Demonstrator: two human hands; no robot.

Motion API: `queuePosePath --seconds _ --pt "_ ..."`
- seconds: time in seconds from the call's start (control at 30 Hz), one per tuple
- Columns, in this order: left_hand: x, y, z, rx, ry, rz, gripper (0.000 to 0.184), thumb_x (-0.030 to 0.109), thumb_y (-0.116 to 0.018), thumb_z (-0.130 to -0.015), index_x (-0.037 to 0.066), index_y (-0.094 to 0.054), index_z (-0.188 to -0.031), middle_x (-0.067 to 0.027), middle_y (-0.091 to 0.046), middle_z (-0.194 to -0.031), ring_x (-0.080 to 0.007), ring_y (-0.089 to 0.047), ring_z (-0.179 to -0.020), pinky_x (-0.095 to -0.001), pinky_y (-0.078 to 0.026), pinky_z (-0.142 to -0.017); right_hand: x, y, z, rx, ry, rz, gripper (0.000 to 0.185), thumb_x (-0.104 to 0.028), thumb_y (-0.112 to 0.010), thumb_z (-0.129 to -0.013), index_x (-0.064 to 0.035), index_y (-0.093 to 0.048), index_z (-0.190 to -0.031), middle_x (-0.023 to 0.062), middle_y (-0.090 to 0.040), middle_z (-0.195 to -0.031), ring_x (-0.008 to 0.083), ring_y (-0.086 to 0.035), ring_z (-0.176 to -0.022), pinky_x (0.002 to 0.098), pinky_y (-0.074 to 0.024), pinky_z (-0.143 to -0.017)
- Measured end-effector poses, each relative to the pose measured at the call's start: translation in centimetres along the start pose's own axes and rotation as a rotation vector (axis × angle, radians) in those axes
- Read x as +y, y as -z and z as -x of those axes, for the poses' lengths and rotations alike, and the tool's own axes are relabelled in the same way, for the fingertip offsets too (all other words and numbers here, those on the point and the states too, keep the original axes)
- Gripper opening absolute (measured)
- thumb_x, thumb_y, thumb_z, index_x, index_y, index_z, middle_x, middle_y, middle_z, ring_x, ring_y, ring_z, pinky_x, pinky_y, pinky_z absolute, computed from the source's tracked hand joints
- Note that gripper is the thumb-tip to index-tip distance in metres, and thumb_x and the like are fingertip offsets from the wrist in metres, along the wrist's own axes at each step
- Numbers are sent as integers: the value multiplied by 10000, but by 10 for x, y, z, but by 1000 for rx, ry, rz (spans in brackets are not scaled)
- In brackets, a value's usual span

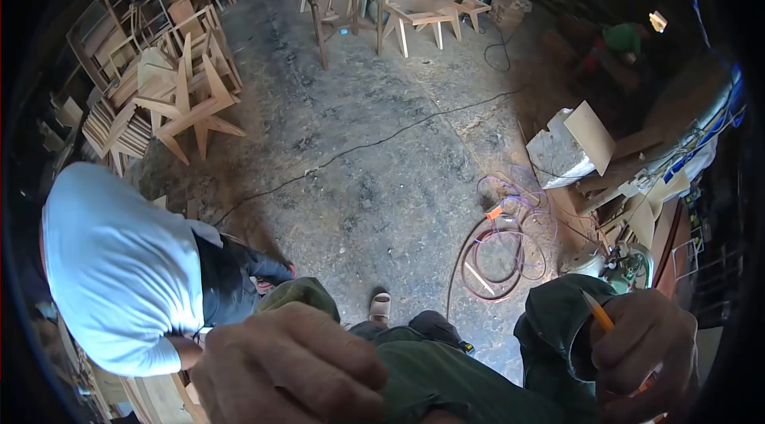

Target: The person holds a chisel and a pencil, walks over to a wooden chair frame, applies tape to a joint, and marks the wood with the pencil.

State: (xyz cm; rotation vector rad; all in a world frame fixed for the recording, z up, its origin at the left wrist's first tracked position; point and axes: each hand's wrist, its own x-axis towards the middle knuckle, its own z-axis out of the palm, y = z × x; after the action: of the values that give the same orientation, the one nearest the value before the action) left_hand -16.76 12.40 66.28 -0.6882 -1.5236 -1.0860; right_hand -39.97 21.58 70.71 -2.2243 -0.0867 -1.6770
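My left hand (291, 364) is large in the lower middle of the head view, its fingers curled. Whatever it may hold is hidden behind the knuckles. At the lower right, my right hand (645, 348) is closed around an orange pencil (599, 315), whose bare tip points up and to the left. Both hands are raised close to the camera, in front of green sleeves, and they are apart from each other.
A person in a light blue shirt (119, 265) bends over at the left. Wooden chair frames (195, 105) are piled behind. A coiled hose (478, 272) lies on the floor at right, near a white block (562, 149). Another person (625, 41) is at the dim upper right.
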Motion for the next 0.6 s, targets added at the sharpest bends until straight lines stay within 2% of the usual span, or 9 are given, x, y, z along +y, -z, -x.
queuePosePath --seconds 0.03,0.13,0.27,0.37,0.43,0.47,0.53,0.57,0.6 --pt "-9 14 -6 -76 65 -57 213 142 -738 -884 85 -711 -1087 -80 -636 -1001 -205 -554 -671 -306 -425 -477 10 8 -3 -21 -69 -5 198 -55 -763 -756 -155 -640 -874 -4 -517 -701 50 -318 -400 249 -176 -370" --pt "-58 58 -20 -248 52 34 190 95 -730 -878 35 -710 -1058 -111 -650 -935 -219 -561 -674 -305 -444 -489 42 37 -4 -38 -194 -32 218 -15 -763 -724 -136 -642 -858 12 -534 -712 59 -323 -406 251 -176 -367" --pt "-133 65 -29 -86 -6 70 148 52 -727 -861 13 -724 -1004 -143 -654 -919 -221 -570 -637 -297 -441 -460 85 84 10 5 -139 -53 221 15 -749 -715 -119 -643 -854 29 -535 -700 66 -318 -408 254 -184 -367" --pt "-192 95 -37 -155 -29 86 138 20 -697 -860 5 -713 -997 -160 -657 -948 -223 -584 -648 -305 -450 -473 114 133 24 -2 -82 -7 194 -12 -729 -759 -129 -624 -872 35 -530 -683 71 -317 -408 253 -193 -373" --pt "-228 103 -43 -76 25 121 29 -8 -642 -877 -16 -654 -851 -190 -644 -865 -264 -579 -589 -338 -459 -450 136 173 35 1 -18 -63 197 2 -745 -740 -108 -639 -865 49 -565 -662 71 -361 -395 240 -209 -358" --pt "-245 99 -45 60 64 135 189 -23 -602 -891 -34 -601 -702 -215 -629 -769 -304 -569 -522 -365 -464 -419 152 201 40 -7 40 -132 218 31 -770 -699 -80 -664 -854 62 -600 -647 70 -403 -383 227 -221 -340" --pt "-278 109 -62 131 222 77 294 -13 -571 -913 -72 -585 -625 -258 -633 -744 -360 -586 -510 -392 -497 -443 172 243 49 73 144 -62 219 26 -797 -670 -92 -683 -816 37 -608 -608 54 -420 -372 210 -217 -328" --pt "-290 122 -76 67 319 -1 249 12 -581 -921 -92 -622 -698 -277 -652 -815 -377 -614 -566 -391 -525 -498 180 263 51 138 190 74 202 -8 -798 -682 -131 -677 -788 0 -581 -586 40 -394 -373 207 -200 -333" --pt "-314 136 -87 -19 292 4 167 21 -593 -920 -78 -639 -794 -264 -660 -866 -355 -621 -604 -382 -525 -519 189 283 52 193 238 203 193 -42 -798 -694 -171 -671 -761 -37 -554 -563 26 -368 -375 204 -183 -338"
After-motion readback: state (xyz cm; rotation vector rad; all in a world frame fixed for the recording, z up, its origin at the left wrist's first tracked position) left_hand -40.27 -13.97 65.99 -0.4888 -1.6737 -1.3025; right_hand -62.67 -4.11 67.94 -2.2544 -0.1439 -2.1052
